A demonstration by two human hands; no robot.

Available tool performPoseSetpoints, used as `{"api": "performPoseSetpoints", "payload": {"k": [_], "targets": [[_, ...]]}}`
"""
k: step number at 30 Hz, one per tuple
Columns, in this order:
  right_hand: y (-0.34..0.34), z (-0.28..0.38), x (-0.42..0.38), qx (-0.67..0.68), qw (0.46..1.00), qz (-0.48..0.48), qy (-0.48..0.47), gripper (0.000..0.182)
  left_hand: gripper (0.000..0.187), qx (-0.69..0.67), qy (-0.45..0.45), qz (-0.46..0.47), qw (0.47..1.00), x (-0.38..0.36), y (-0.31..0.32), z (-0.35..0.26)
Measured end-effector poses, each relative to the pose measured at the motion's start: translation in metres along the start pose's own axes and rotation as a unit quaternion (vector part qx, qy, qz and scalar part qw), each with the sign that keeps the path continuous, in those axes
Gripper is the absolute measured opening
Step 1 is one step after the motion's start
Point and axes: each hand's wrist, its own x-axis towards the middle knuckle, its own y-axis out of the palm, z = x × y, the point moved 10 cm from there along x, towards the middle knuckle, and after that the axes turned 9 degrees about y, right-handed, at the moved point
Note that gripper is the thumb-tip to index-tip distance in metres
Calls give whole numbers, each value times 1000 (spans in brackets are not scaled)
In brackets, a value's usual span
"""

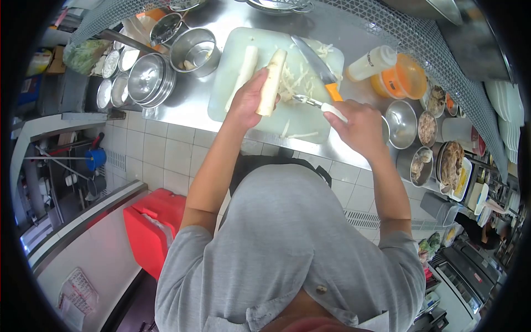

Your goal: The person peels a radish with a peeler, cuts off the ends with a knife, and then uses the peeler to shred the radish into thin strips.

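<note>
My left hand [250,102] is closed round a long, pale root vegetable [272,83], held tilted above the cutting board [221,94]. Brownish patches show at its ends. In my right hand [359,126] is a peeler [336,112] with a white handle, its metal head pointing left, a little apart from the vegetable. A second pale root [243,77] lies on the board to the left. Pale peelings [298,83] are scattered across the board. A knife [315,61] with an orange handle rests at the board's upper right, just beyond my right hand.
Left of the board stand a steel pot [194,52] and stacked steel bowls [150,80]. On the right are a squeeze bottle [371,63], an orange tub [401,77], a steel bowl [401,123] and containers of food. A red bin [152,227] stands on the floor below left.
</note>
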Motion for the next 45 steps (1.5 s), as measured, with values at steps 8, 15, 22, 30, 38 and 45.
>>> {"api": "performPoseSetpoints", "payload": {"k": [8,15,22,30,38,45], "targets": [[9,15,-10,-43,999,12,-21,26,41,27,24,-38,999,4,5,-1],[3,14,-12,168,986,8,-3,24,51,-35,-29,35,998,1,11,13],[32,46,-19,211,974,-14,-80,26,61,-162,-85,133,974,-12,44,20],[26,58,-25,177,979,-22,-99,28,60,-164,-89,133,973,-21,47,24],[26,60,-29,170,978,-74,-99,28,64,-177,-94,130,971,-23,48,22],[29,60,-32,168,979,-65,-97,27,58,-204,-115,125,964,-26,44,31]]}}
